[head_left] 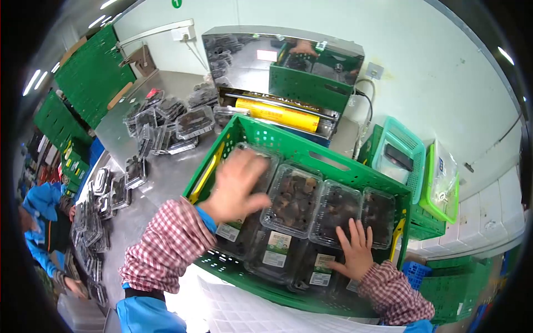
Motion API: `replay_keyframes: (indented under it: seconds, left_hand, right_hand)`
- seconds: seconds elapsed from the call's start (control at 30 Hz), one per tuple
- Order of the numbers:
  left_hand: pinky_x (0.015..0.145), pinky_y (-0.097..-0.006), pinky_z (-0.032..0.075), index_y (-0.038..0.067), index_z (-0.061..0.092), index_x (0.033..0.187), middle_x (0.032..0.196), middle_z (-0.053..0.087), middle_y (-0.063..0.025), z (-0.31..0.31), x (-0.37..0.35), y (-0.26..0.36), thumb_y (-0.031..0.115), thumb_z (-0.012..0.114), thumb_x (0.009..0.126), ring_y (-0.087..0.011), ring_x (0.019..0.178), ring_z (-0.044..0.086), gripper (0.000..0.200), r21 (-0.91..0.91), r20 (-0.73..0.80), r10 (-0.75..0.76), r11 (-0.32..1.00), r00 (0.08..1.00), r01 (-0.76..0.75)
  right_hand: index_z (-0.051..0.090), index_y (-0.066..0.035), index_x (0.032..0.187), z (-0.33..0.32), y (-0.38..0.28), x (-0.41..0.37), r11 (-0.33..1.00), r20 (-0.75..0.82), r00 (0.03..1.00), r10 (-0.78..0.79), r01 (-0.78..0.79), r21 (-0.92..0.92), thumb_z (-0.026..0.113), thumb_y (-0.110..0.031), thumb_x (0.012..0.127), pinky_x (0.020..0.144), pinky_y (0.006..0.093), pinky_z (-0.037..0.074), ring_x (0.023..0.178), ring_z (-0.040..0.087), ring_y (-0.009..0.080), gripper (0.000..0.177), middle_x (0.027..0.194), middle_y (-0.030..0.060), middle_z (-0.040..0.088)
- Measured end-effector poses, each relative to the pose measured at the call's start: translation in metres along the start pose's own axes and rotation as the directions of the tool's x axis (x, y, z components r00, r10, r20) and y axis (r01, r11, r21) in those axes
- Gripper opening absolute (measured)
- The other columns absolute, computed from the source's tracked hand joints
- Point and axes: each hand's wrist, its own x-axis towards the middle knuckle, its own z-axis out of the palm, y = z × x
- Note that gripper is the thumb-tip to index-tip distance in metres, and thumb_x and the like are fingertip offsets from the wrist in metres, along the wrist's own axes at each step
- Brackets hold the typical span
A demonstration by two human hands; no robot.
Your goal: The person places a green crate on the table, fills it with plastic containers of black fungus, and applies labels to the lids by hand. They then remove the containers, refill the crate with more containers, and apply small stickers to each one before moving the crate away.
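Note:
A large green plastic crate (325,157) stands in front of me with two rows of clear plastic boxes in it. Dark brown pieces fill the far boxes, such as this clear box (292,201); a labelled box (275,252) lies in the near row. Over the crate's left end is my left hand (236,180), slightly blurred, fingers apart, above a box it partly hides. My right hand (357,251) rests with spread fingers on the boxes at the right, near a labelled box (320,272). Neither hand grips anything.
Behind the crate stands a wrapping machine (283,61) with a yellow roll (277,114). Many filled clear boxes (194,122) lie heaped on the metal table (166,183). At right are a teal basket (404,141) and a lime-green basket (444,194). A co-worker (44,222) is at far left.

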Motion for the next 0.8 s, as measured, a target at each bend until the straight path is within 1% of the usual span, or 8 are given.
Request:
replay_keyframes:
  seconds: [0.13, 0.27, 0.37, 0.47, 0.53, 0.6, 0.73, 0.8]
  left_hand:
    - [0.099, -0.0582, 0.026, 0.027, 0.034, 0.136, 0.134, 0.04, -0.0131, 0.054, -0.036, 0.012, 0.043, 0.069, 0.069, -0.0374, 0.127, 0.032, 0.077, 0.211, 0.221, 0.173, 0.952, 0.96, -0.22]
    - [0.101, -0.0526, 0.028, 0.019, 0.036, 0.135, 0.131, 0.042, -0.0148, 0.013, -0.036, 0.014, 0.033, 0.068, 0.074, -0.0371, 0.124, 0.035, 0.07, 0.038, 0.134, -0.017, 0.999, 0.991, 0.012]
    - [0.094, -0.0467, 0.035, 0.011, 0.047, 0.122, 0.123, 0.047, -0.0155, -0.084, -0.086, -0.013, 0.026, 0.067, 0.077, -0.0338, 0.116, 0.043, 0.052, -0.173, -0.214, 0.021, 0.983, 0.977, -0.059]
    - [0.084, -0.0384, 0.041, 0.007, 0.057, 0.104, 0.096, 0.06, -0.0112, -0.104, -0.201, -0.095, 0.013, 0.065, 0.074, -0.0297, 0.096, 0.054, 0.031, -0.18, -0.469, -0.38, 0.925, 0.797, 0.334]
    - [0.095, -0.0508, 0.031, 0.008, 0.052, 0.112, 0.117, 0.049, -0.0152, -0.09, -0.303, -0.166, 0.017, 0.07, 0.068, -0.0356, 0.115, 0.041, 0.049, 0.177, -0.374, -0.569, 0.732, 0.733, 0.658]
    - [0.103, -0.0553, 0.019, 0.011, 0.043, 0.123, 0.133, 0.031, -0.021, -0.112, -0.378, -0.202, 0.019, 0.074, 0.064, -0.0396, 0.128, 0.024, 0.067, 0.311, -0.461, -0.682, 0.476, 0.568, 0.823]
    - [0.102, -0.0542, 0.019, 0.011, 0.031, 0.136, 0.138, 0.025, -0.0252, -0.149, -0.456, -0.242, 0.038, 0.071, 0.071, -0.0441, 0.126, 0.023, 0.081, 0.26, -0.602, -0.725, 0.218, 0.335, 0.941]
    - [0.101, -0.0546, 0.019, 0.011, 0.024, 0.14, 0.139, 0.023, -0.0264, -0.128, -0.475, -0.256, 0.049, 0.069, 0.071, -0.0454, 0.126, 0.022, 0.091, 0.142, -0.496, -0.839, 0.175, 0.224, 0.974]
  right_hand:
    - [0.032, -0.009, 0.135, 0.023, 0.01, 0.046, 0.984, -0.118, 0.99, 0.072, -0.09, -0.155, 0.073, -0.035, 0.069, 0.104, 0.0567, 0.015, 0.132, 0.017, 0.0413, 0.083, 0.141, 0.0237, 0.023]
    - [0.015, -0.006, 0.141, -0.034, -0.026, 0.063, 0.977, 0.11, 0.971, 0.213, -0.211, -0.024, 0.078, -0.039, 0.061, 0.105, 0.054, 0.011, 0.132, 0.013, 0.0425, 0.107, 0.143, 0.0256, 0.015]
    - [0.026, -0.001, 0.136, -0.079, -0.089, 0.105, 0.95, -0.048, 0.99, -0.131, 0.139, 0.28, 0.076, -0.027, 0.065, 0.104, 0.046, 0.021, 0.125, 0.029, 0.038, 0.091, 0.137, 0.0222, 0.03]
    - [0.047, -0.001, 0.122, -0.11, -0.198, 0.184, 0.727, -0.151, 0.814, -0.561, 0.571, 0.382, 0.07, -0.016, 0.071, 0.097, 0.0384, 0.033, 0.114, 0.044, 0.0325, 0.057, 0.123, 0.0161, 0.049]
    - [0.043, 0.0, 0.125, -0.095, -0.279, 0.247, 0.617, -0.017, 0.691, -0.723, 0.656, 0.434, 0.069, -0.02, 0.075, 0.097, 0.0371, 0.034, 0.114, 0.045, 0.0315, 0.059, 0.123, 0.0168, 0.048]
    - [0.037, 0.001, 0.129, -0.048, -0.359, 0.306, 0.629, 0.299, 0.725, -0.62, 0.232, 0.742, 0.066, -0.032, 0.079, 0.098, 0.0381, 0.034, 0.116, 0.045, 0.0315, 0.066, 0.127, 0.0186, 0.046]
    - [0.03, 0.004, 0.134, 0.089, -0.436, 0.442, 0.923, 0.43, 0.824, -0.37, 0.272, 0.272, 0.061, -0.057, 0.075, 0.102, 0.0375, 0.032, 0.124, 0.04, 0.033, 0.091, 0.133, 0.0248, 0.04]
    - [0.029, 0.005, 0.134, 0.129, -0.467, 0.477, 0.96, 0.464, 0.863, -0.201, 0.08, 0.267, 0.06, -0.061, 0.073, 0.101, 0.0365, 0.033, 0.124, 0.039, 0.0327, 0.094, 0.132, 0.0263, 0.04]
